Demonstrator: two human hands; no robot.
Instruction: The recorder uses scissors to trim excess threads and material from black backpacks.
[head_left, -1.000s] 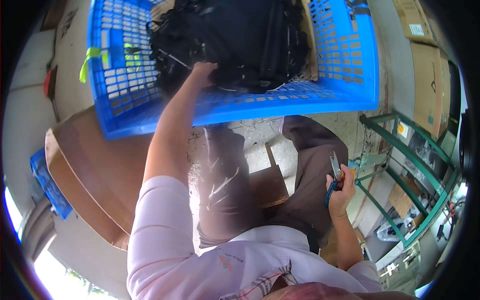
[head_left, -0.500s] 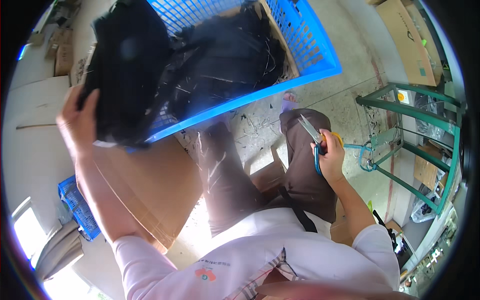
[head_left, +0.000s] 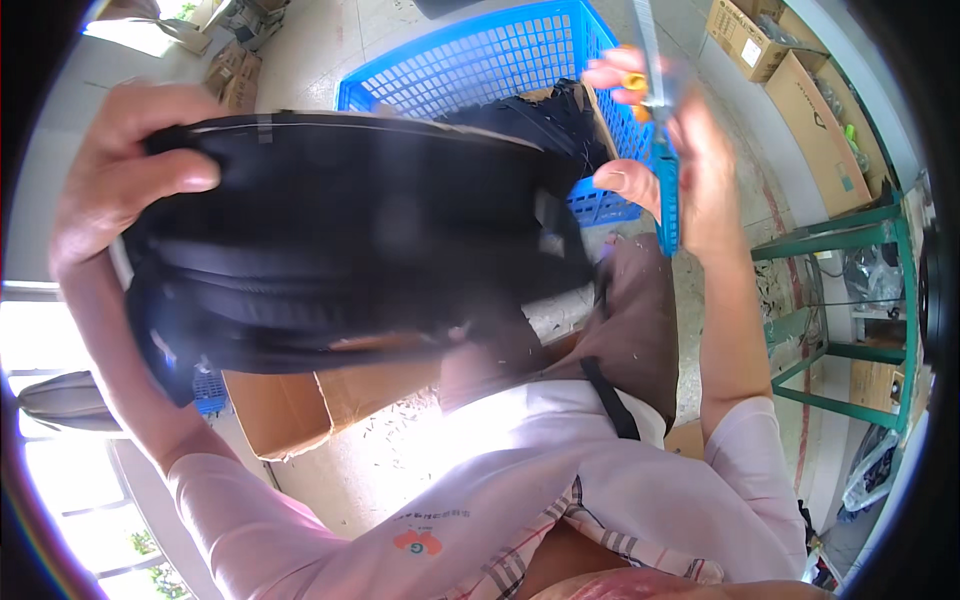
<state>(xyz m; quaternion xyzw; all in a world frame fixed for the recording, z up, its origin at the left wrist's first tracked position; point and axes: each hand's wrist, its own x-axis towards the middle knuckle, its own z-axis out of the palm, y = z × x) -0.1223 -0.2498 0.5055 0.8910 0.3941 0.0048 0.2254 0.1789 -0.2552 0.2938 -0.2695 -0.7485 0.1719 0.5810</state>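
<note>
My left hand (head_left: 130, 165) grips the upper left edge of a bulky black fabric bag (head_left: 350, 220), thumb on the near face. The bag is held up before me, stretched sideways over my lap and partly blurred; its far side is hidden. In my right hand (head_left: 690, 160) is a pair of scissors (head_left: 668, 190) with a blue handle loop and an orange one, blades pointing up and away. That hand's thumb and fingers are spread around the scissors near the bag's right end, apart from it as far as I can see.
Behind the bag stands a blue plastic basket (head_left: 460, 75) with black fabric pieces (head_left: 540, 125) in it. A cardboard box (head_left: 280, 410) is on the floor at left, scraps near it. A green metal frame (head_left: 840, 400) and cardboard boxes (head_left: 815, 130) line the right side.
My left hand has lifted the black bag from above the basket and brought it nearer, turned sideways. My right hand has risen with the scissors from my knee toward the bag's right end.
</note>
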